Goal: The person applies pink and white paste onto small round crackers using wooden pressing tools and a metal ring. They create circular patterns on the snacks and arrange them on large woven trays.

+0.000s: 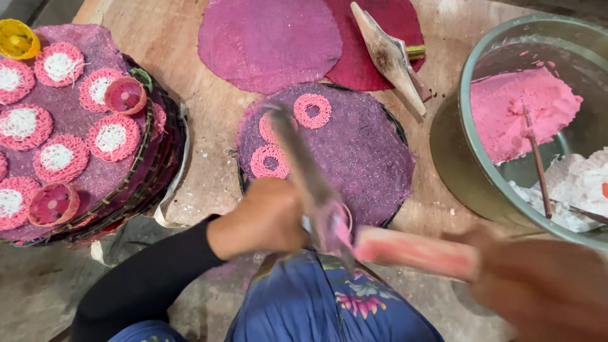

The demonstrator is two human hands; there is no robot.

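My left hand (263, 218) grips a metal press tool (310, 180) whose long handle slants up over a round purple tray (367, 152). On that tray lie three pink noodle rings (312, 111). My right hand (544, 285), blurred at the lower right, holds a pink-stained wooden handle (415, 250) that joins the press near a small pink ring mould (335, 221). Both hands are closed around the tool above my blue floral cloth (323, 307).
A stack of round trays (136, 183) at the left carries several pink and white noodle nests and two pink ring moulds. A steel bowl (465, 114) at the right holds pink and white dough with a stick. Purple mats and a wooden scoop (386, 54) lie on the board behind.
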